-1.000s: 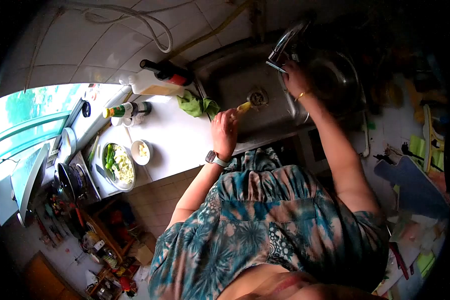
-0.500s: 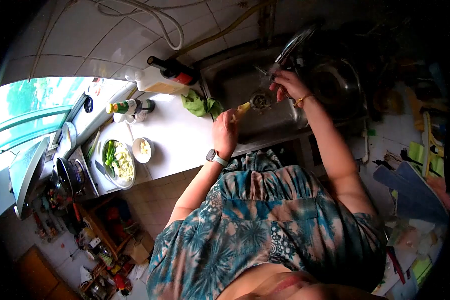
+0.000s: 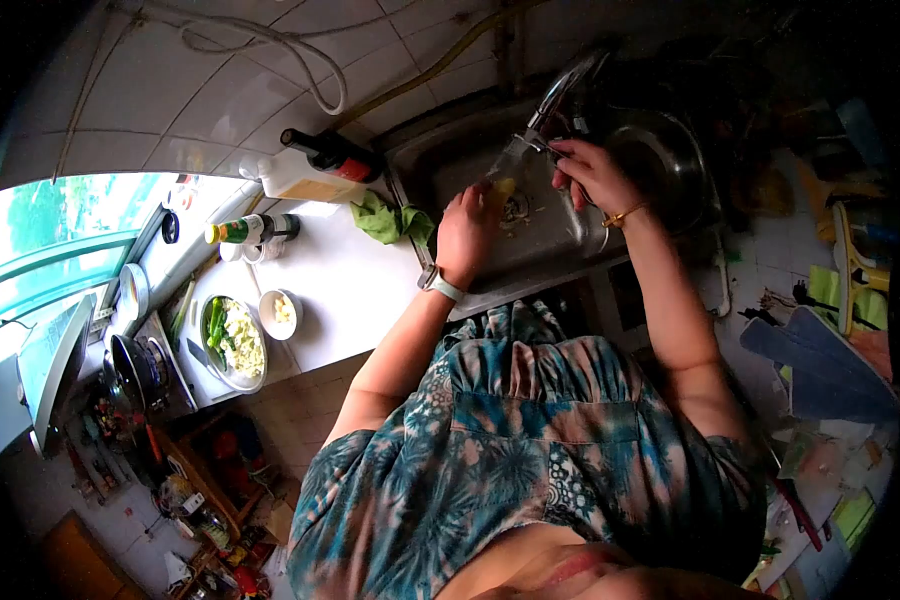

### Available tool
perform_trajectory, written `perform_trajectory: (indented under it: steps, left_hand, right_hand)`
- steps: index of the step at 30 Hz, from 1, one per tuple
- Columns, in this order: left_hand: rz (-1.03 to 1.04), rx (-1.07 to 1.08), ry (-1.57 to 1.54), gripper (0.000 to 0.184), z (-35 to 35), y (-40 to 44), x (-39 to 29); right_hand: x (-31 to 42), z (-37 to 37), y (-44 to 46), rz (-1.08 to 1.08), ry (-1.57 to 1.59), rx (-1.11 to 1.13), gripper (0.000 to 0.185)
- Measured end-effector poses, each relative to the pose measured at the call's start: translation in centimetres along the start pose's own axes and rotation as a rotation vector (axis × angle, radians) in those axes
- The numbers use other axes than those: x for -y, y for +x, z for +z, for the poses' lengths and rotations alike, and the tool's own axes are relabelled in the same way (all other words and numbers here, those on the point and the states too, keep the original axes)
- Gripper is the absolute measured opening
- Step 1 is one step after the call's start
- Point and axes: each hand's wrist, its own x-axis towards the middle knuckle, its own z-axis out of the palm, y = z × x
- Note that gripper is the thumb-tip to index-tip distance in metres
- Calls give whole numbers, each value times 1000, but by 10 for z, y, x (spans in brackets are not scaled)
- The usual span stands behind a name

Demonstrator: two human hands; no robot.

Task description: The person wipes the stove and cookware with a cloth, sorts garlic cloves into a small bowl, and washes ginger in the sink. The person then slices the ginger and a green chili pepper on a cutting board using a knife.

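Over the sink [image 3: 440, 158], my left hand [image 3: 467, 232] is closed on a yellowish piece of food [image 3: 503, 187], near the drain. Water seems to run from the faucet [image 3: 560, 92] close to it. My right hand [image 3: 592, 175] has its fingers bent together just beside the faucet's end; whatever lies between them is dark and too small to name. Small pale bits lie around the drain. A green cloth [image 3: 390, 219] rests on the counter left of the sink, near my left wrist.
On the white counter [image 3: 355, 290] stand a bowl of green and pale chopped vegetables [image 3: 234, 343], a small white bowl [image 3: 280, 314], a green-labelled bottle [image 3: 253, 229], a dark bottle [image 3: 332, 156] and a white jug [image 3: 305, 182]. A metal basin [image 3: 660, 165] sits at the right.
My left hand has moved right and up, bringing the yellowish piece over the drain. My right hand has come off the faucet's end and dropped slightly. Water now shows below the faucet.
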Motion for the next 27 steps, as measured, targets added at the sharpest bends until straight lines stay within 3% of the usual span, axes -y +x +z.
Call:
perform_trajectory:
  steps: [4,7,9,10,12,13,15,16,19,25,27]
  left_hand:
    - [-97,58,-58,27,-2,-22,14]
    - [-114,68,-128,28,3,-34,28]
    - [-228,111,-241,30,6,-37,39]
    - [-234,108,-239,30,2,-36,34]
    - [-264,79,-232,31,-6,-30,27]
    - [-268,74,-231,31,-5,-30,30]
    - [-300,79,-364,33,-2,-30,35]
    - [-300,77,-363,33,-3,-29,33]
    - [-374,109,-404,34,-5,-33,31]
    - [-371,116,-393,35,12,-32,39]
    - [-382,150,-438,35,22,-18,32]
  right_hand:
    - [-41,-1,2,-228,297,-83,41]
    - [-33,-2,2,-179,162,-68,42]
    - [-23,0,22,59,-79,-107,38]
    - [-32,1,28,61,-79,-100,38]
    - [-53,7,42,-63,539,-49,33]
    - [-54,11,52,-62,539,-43,33]
    - [-55,23,69,-172,54,0,31]
    - [-43,33,70,-173,54,2,31]
    - [-8,53,71,103,45,-97,33]
    - [-64,29,87,-20,413,36,34]
    - [-67,24,78,-10,379,21,36]
